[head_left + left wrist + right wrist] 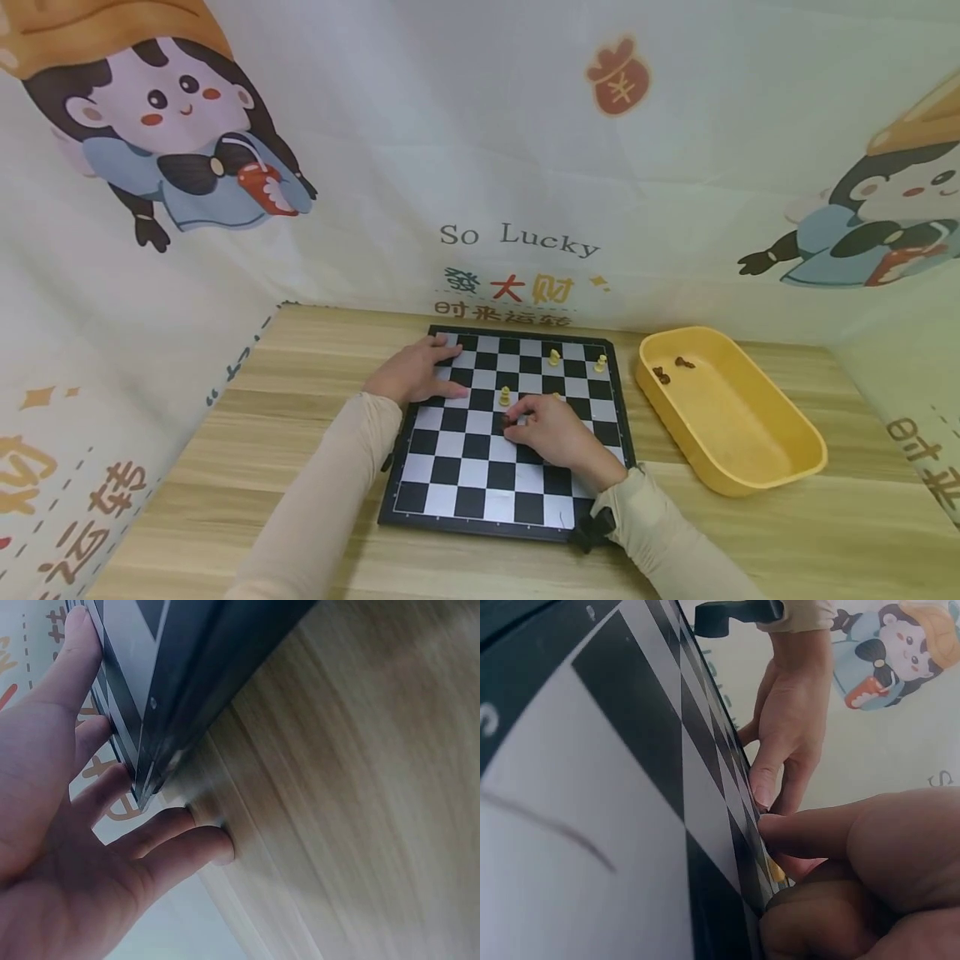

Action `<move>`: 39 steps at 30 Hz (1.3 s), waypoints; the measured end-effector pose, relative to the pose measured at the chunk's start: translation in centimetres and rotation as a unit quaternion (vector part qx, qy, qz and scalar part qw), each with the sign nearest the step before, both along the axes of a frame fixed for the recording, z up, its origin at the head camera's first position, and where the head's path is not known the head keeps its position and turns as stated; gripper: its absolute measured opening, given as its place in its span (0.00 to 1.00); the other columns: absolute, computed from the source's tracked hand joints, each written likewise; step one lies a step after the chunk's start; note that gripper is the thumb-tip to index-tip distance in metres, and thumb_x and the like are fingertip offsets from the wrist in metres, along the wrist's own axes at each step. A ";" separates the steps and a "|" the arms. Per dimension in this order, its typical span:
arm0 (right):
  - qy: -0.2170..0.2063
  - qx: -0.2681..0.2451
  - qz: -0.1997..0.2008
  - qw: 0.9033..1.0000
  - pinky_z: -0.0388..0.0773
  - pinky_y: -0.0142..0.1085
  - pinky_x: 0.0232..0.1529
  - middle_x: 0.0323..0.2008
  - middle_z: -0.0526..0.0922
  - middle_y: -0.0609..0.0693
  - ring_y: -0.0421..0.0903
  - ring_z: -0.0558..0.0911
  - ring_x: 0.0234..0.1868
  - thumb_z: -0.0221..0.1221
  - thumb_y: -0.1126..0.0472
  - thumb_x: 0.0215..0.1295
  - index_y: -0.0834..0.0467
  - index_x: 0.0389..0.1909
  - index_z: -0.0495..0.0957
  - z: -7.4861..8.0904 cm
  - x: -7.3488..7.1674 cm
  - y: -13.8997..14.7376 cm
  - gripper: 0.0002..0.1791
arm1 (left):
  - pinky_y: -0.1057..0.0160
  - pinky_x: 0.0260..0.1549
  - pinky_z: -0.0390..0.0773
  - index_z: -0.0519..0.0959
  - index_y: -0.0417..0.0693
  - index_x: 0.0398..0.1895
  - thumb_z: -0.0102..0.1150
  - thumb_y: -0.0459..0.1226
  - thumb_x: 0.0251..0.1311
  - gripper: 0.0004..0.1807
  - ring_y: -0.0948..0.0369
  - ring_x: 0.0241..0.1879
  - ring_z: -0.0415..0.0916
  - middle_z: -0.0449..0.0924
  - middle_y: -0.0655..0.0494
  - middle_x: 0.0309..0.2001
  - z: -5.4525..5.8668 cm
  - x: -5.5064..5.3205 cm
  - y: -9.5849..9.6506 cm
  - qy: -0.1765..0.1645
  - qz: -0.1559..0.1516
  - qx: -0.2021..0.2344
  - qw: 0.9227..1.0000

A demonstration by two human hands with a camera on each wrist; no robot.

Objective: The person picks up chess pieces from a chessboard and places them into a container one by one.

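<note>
Chessboard point(472, 475) lies on the desk point(300, 375); at its ten o'clock edge the left hand point(408, 371) rests with fingers spread, probably to keep it from sliding; near the middle the right hand point(551, 432) pinches a dark chess piece point(506, 422) between thumb and fingertips, a hold suiting so small a thing; a yellow piece point(505, 396) stands close by at twelve o'clock, easily knocked; another is partly hidden behind the right hand; two stand farther toward one o'clock; a yellow tray point(738, 425) at three o'clock holds more dark pieces point(661, 376).
</note>
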State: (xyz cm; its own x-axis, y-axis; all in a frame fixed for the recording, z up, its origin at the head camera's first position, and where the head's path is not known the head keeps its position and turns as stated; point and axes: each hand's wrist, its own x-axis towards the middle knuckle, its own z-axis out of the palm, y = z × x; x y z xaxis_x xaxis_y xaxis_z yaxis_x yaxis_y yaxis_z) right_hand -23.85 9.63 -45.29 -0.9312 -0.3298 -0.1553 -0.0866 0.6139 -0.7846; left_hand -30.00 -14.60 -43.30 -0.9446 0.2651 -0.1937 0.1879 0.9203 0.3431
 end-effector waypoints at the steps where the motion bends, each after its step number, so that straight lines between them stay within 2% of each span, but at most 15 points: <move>1: 0.001 0.003 0.002 1.000 0.61 0.30 0.19 0.13 0.72 0.43 0.39 0.67 0.14 0.68 0.61 0.63 0.56 0.39 0.86 0.1 0.0 0.2 0.05 | 0.44 0.77 0.62 0.63 0.57 0.78 0.70 0.59 0.57 0.48 0.43 0.80 0.54 0.53 0.47 0.82 0.0 0.0 0.1 -0.001 0.000 -0.001 1.000; 9: -0.008 0.002 -0.005 1.000 0.58 0.30 0.17 0.11 0.66 0.43 0.39 0.63 0.13 0.68 0.59 0.64 0.55 0.40 0.86 1.5 0.1 1.6 0.06 | 0.43 0.77 0.62 0.63 0.57 0.78 0.70 0.59 0.57 0.48 0.42 0.80 0.53 0.52 0.46 0.82 -0.1 -0.1 0.1 -0.005 0.005 0.003 1.000; 15: 0.010 0.013 -0.011 1.000 0.59 0.31 0.20 0.13 0.65 0.43 0.40 0.63 0.16 0.68 0.58 0.63 0.55 0.43 0.85 2.7 -0.2 2.9 0.09 | 0.43 0.77 0.60 0.63 0.58 0.79 0.71 0.59 0.56 0.49 0.42 0.81 0.51 0.51 0.48 0.83 -0.3 -0.1 0.1 -0.013 0.008 0.008 1.000; 25: 0.011 0.003 -0.017 1.000 0.56 0.30 0.17 0.14 0.62 0.43 0.41 0.61 0.16 0.67 0.59 0.65 0.60 0.48 0.84 5.1 -0.8 5.6 0.13 | 0.43 0.77 0.61 0.63 0.58 0.78 0.71 0.59 0.56 0.48 0.43 0.80 0.52 0.52 0.47 0.82 -0.5 -0.3 0.0 -0.005 0.007 0.007 1.000; 34: 0.008 0.025 -0.048 0.999 0.61 0.32 0.22 0.15 0.60 0.43 0.42 0.61 0.17 0.64 0.56 0.68 0.59 0.53 0.82 7.7 -1.3 8.7 0.16 | 0.43 0.77 0.61 0.63 0.57 0.78 0.71 0.58 0.56 0.48 0.42 0.80 0.53 0.52 0.47 0.82 -0.5 -0.2 0.1 -0.004 0.009 0.009 1.000; 36: 0.011 0.029 -0.051 0.998 0.63 0.33 0.24 0.17 0.60 0.44 0.43 0.61 0.18 0.64 0.57 0.68 0.60 0.54 0.81 8.3 -1.4 9.4 0.17 | 0.43 0.77 0.61 0.63 0.57 0.78 0.71 0.58 0.56 0.48 0.42 0.80 0.53 0.52 0.46 0.82 -0.4 -0.2 0.1 -0.003 0.008 0.010 1.000; 39: 0.020 0.039 -0.053 0.998 0.66 0.34 0.28 0.20 0.68 0.45 0.45 0.68 0.24 0.62 0.56 0.69 0.61 0.55 0.81 9.2 -1.5 10.5 0.18 | 0.43 0.77 0.62 0.64 0.56 0.78 0.71 0.58 0.56 0.48 0.42 0.80 0.53 0.52 0.46 0.82 -0.5 -0.2 0.1 -0.002 0.007 0.011 1.000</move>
State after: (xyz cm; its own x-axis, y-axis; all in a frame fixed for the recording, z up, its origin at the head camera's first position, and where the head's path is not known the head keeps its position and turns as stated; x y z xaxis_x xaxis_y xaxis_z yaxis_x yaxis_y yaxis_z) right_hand -25.39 20.10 -36.12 -0.9659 -0.2181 -0.1396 -0.0482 0.6810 -0.7307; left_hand -30.25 -14.48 -43.75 -0.9473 0.2565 -0.1918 0.1740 0.9149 0.3644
